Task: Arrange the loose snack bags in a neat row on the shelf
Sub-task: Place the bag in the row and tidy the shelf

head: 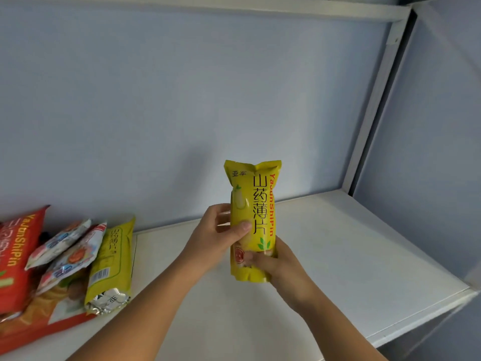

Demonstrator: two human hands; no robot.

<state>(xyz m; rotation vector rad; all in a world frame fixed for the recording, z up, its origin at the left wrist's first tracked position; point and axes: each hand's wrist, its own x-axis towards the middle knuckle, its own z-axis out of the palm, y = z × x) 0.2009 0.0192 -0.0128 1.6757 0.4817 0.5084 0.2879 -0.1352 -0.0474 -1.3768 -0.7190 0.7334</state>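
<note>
At the far left of the shelf the loose bags lie in a heap, not yet a row: a red bag leans over an orange bag, two small colourful packets rest slanted on top, and a second yellow bag lies on its back just beside them, its silver end facing forward.

Further right, over the bare middle of the shelf, the left hand grips the yellow snack bag at mid-height, thumb pressed across the front and the other fingers wrapped behind. The bag stands upright with its label facing the person, probably so it can be set down face-out.

The right hand holds the bag's lower end, its fingers curled round the front, likely steadying the base for placing. Whether the bottom touches the shelf cannot be told. To the right the shelf runs on to a white upright post.
</note>
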